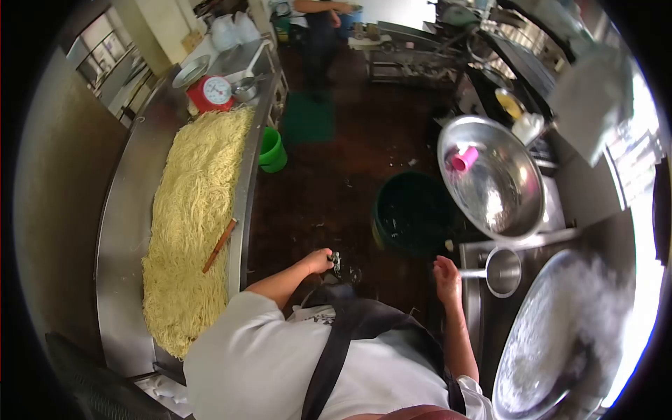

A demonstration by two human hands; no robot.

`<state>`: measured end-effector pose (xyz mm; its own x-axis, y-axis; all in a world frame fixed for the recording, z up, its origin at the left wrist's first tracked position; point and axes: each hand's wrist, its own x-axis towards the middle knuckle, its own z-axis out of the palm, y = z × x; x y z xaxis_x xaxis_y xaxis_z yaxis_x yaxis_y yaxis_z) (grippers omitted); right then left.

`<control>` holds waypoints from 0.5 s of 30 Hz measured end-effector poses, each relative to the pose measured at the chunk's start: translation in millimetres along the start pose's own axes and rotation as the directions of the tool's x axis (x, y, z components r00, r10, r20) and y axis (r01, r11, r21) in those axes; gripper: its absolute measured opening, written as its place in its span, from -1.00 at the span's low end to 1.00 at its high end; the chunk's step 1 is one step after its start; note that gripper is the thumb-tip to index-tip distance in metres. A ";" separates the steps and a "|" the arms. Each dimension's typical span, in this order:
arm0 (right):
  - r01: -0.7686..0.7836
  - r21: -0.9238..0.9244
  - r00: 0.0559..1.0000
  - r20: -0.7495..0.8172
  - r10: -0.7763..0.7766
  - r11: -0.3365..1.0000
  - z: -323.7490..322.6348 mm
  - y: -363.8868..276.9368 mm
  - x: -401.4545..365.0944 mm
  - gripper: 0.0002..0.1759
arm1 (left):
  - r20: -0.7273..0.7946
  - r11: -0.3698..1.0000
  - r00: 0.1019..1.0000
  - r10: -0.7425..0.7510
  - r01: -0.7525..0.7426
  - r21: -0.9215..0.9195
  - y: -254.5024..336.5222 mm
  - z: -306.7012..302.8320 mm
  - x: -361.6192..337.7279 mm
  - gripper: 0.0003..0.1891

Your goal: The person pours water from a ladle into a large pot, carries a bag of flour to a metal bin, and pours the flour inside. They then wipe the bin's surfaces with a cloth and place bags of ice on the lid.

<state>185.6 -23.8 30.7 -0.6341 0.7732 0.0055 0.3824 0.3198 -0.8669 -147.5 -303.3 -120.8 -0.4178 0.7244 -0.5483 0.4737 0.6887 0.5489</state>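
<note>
My left hand [319, 261] is closed around a small dark and shiny object [336, 264], low in front of my apron; what it is I cannot make out. My right hand [448, 280] hangs beside the stove counter, its fingers partly curled, near the handle of a metal ladle [503, 271]. That ladle rests at the edge of a large wok [553, 343] of steaming, foaming liquid. To the left, a long heap of yellow noodles [196, 210] lies on a steel table [122, 280], with a brown wooden stick [220, 246] on it.
A large steel bowl [493, 189] holds a pink cup [464, 159]. Below it stands a dark green tub [409, 213] on the floor. A green bucket [272, 151] is beside the table, and a red scale [211, 93] stands on it. Another person [318, 28] is at the back.
</note>
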 end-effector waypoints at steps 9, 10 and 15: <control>0.283 0.046 0.884 0.375 -0.279 0.958 180.1 -162.8 167.7 -0.70 | -0.115 0.976 0.991 0.064 -0.086 -0.198 -94.5 -121.8 26.5 -0.39; 0.304 0.045 0.870 0.393 -0.297 0.952 191.5 -173.0 181.6 -0.71 | -0.118 0.978 0.990 0.078 -0.099 -0.186 -102.2 -134.1 34.5 -0.38; 0.273 0.036 0.854 0.451 -0.260 0.961 230.3 -187.2 242.7 -0.69 | -0.221 0.937 0.971 0.095 -0.162 -0.309 -88.8 -221.0 87.9 -0.41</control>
<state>-194.7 -22.1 79.4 -0.9439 0.3301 0.0049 0.1701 0.4990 -0.8497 -397.7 -294.0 -78.2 -0.5319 0.7754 -0.3404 0.2722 0.5372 0.7983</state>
